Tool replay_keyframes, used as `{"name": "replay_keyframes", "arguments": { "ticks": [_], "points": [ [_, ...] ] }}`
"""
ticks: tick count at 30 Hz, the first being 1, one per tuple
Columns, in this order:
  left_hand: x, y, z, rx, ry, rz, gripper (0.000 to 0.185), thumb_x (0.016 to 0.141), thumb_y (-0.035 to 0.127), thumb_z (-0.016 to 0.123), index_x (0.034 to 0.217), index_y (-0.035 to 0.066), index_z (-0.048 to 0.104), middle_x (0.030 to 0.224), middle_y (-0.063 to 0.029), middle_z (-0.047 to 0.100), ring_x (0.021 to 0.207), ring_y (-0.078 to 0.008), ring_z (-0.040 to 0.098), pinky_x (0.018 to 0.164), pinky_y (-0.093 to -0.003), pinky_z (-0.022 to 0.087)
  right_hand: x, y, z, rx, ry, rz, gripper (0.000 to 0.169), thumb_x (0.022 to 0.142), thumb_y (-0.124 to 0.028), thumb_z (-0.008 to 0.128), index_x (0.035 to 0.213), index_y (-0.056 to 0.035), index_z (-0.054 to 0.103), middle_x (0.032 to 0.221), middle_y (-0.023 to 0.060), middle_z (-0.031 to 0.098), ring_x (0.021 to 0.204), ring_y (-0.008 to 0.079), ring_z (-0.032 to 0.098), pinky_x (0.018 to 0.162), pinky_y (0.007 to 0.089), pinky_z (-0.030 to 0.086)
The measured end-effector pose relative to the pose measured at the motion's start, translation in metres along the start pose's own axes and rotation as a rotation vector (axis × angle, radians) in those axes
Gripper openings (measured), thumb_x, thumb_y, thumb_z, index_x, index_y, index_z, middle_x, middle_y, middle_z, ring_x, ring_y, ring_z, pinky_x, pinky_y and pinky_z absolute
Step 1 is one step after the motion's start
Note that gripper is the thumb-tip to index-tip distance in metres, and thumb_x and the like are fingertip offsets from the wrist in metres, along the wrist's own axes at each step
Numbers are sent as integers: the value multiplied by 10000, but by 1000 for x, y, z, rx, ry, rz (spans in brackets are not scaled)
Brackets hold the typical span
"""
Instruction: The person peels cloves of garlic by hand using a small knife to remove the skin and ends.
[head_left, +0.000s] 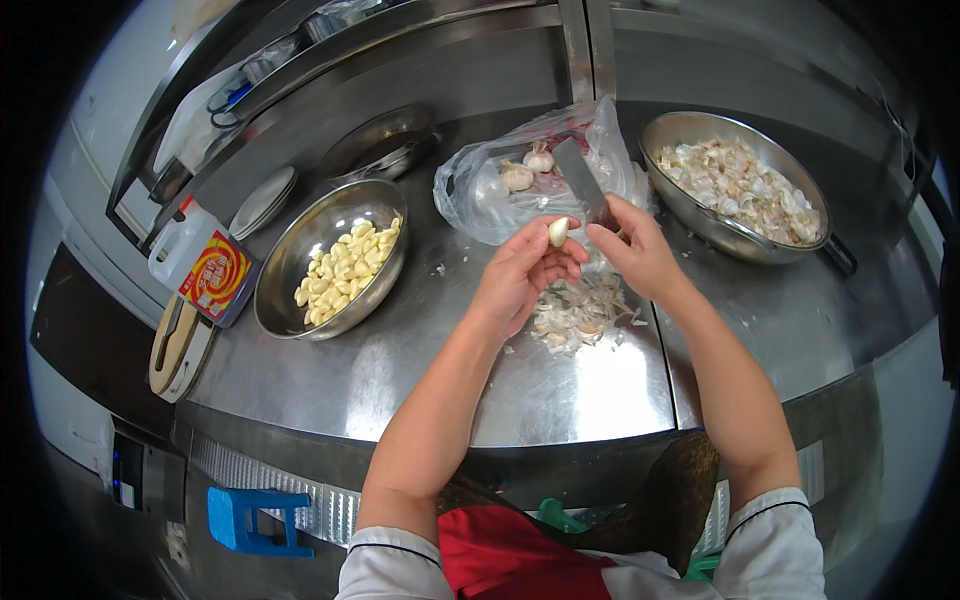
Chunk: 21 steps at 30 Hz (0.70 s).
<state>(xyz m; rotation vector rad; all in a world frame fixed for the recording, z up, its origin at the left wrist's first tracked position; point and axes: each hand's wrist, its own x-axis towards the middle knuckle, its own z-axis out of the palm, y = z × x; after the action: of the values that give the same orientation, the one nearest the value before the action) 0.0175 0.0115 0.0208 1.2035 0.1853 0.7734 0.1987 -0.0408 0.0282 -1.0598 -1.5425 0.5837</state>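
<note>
Between the thumb and index finger of my left hand is a garlic clove. My right hand grips a small knife, its broad blade pointing up and away. Beyond both hands lies a clear plastic bag with whole garlic bulbs. Loose garlic skins are heaped on the steel counter below my hands. To the left, peeled cloves fill part of a steel bowl. At the right, a steel pan holds unpeeled cloves or skins; which, I cannot tell fully.
A plastic jug, stacked plates and a wok stand at the left and back. A cutting board carries a knife at the left edge. The pan's handle sticks out right. A blue stool stands below the counter.
</note>
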Motion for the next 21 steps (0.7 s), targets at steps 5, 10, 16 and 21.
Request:
{"name": "replay_keyframes", "arguments": {
  "ticks": [5,10,16,21],
  "points": [
    [2,-3,1,-21,1,27,326,1010,235,414,1242,18,488,976,-78,595,822,-136,578,767,-288,497,-1,3,5,107,-48,-11,167,900,-193,589,896,-27,585,717,-29,563,661,41,487,590,232,402],
    [1,-3,0,3,19,22,327,988,246,477,1233,29,488,989,-85,601,849,-155,586,786,-314,491,0,5,7,103,-45,-21,193,912,-218,582,898,-26,589,739,-9,599,683,52,529,608,237,426],
    [0,-3,0,38,15,29,308,990,212,480,1230,22,505,969,-58,591,813,-120,575,755,-272,495,-2,-7,5,-4,-55,14,204,913,-225,583,886,-24,599,731,-9,607,688,53,538,622,233,433],
    [-1,-1,-1,90,49,11,313,967,250,532,1189,30,523,954,-51,601,812,-137,579,774,-291,481,0,0,5,36,-76,5,226,913,-236,588,859,-17,595,708,-14,591,662,50,506,602,232,412]
  ]
}}
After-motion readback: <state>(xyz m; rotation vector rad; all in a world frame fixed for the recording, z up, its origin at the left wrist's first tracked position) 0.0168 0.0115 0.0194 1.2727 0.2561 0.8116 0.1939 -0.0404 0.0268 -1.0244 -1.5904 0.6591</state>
